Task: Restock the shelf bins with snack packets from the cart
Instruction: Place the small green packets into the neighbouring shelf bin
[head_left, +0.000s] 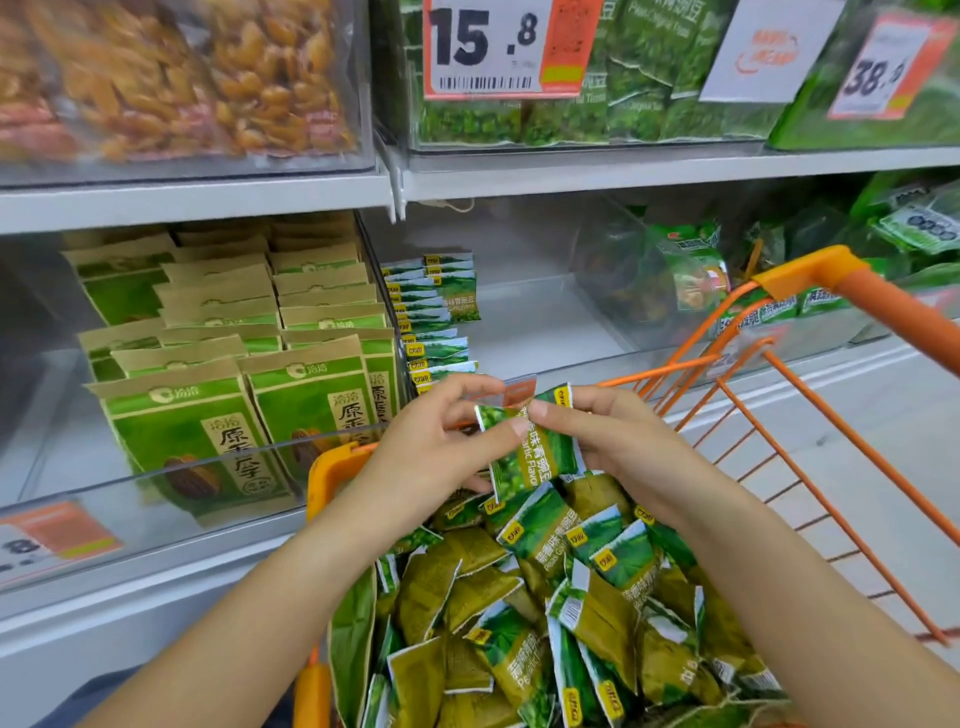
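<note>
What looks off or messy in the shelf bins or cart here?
Nothing damaged or spilled. The green pea packets lie jumbled in the orange cart, some face down. The middle bin holds one neat row along its left wall, rest bare. Both hands, left and right, hold one packet.

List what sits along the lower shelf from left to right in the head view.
Paper-topped green bags → row of small green packets → bare stretch of shelf → clear bin of green bags → orange cart handle in front of the far-right bags.
</note>
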